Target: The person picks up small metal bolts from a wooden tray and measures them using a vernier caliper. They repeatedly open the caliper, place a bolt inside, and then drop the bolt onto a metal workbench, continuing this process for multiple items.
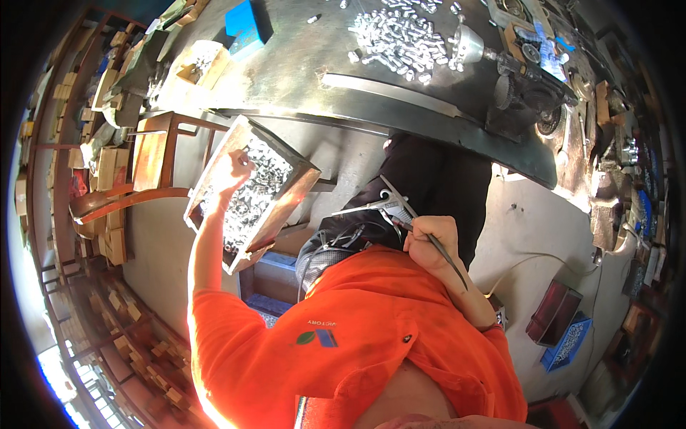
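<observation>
My left hand point(233, 174) reaches over a wooden box point(300, 179) that is full of small shiny metal fittings point(259, 187). Its thumb and fingers are bent together in a pinch; what is between them is too small to make out. Close to my body, above my lap, my right hand point(431, 242) is closed around a metal caliper point(397, 209). The caliper's thin jaws point forward and left, and its dark bar sticks out behind my fist. A small ring-shaped piece point(384, 194) shows by the jaws; whether it is gripped there I cannot tell.
Ahead is a metal workbench point(300, 68) with a pile of small metal fittings point(404, 39), a blue box point(244, 28) and a machine with a chuck point(466, 47). A wooden stool point(153, 154) stands left of the box. Blue bin point(568, 343) on the right floor holds small parts.
</observation>
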Demonstrator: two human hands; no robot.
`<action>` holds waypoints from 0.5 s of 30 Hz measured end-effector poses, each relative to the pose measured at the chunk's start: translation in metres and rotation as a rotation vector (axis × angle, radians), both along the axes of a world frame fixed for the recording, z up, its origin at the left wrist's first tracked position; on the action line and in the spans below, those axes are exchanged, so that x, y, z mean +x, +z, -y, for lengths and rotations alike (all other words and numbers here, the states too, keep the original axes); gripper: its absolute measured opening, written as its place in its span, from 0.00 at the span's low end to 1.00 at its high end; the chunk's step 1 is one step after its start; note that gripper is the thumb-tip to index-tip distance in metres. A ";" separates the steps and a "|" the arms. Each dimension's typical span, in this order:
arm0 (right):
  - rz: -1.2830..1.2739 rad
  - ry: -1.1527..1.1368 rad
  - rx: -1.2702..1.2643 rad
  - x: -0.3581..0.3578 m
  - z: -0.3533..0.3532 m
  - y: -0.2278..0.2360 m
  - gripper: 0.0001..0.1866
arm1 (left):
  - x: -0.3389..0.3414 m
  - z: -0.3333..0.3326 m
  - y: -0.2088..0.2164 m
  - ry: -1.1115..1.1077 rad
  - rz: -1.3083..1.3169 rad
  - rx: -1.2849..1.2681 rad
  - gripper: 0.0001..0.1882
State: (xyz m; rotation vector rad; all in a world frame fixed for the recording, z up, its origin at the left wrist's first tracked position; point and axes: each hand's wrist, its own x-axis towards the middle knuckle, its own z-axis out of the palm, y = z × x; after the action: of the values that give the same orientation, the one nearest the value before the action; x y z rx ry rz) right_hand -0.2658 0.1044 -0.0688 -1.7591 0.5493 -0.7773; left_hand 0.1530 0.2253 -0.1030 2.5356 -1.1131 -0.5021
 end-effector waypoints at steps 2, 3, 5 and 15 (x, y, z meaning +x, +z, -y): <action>0.020 0.039 0.015 0.004 0.000 0.002 0.13 | -0.024 -0.004 0.029 0.067 -0.517 -0.272 0.07; 0.028 0.044 0.022 0.004 0.001 0.002 0.13 | -0.042 0.000 0.025 0.087 -0.679 -0.387 0.07; 0.048 0.062 0.035 0.005 0.001 0.004 0.13 | -0.085 0.012 0.022 0.017 -0.877 -0.509 0.07; 0.036 -0.016 0.021 -0.010 0.006 0.010 0.10 | -0.233 0.059 0.029 -0.042 -1.946 -0.339 0.11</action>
State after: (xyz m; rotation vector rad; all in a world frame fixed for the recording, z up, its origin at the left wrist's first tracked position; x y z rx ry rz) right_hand -0.2760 0.0982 -0.0584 -1.7200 0.5458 -0.8096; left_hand -0.0795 0.1665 -0.0739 0.7487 -0.2899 -1.8460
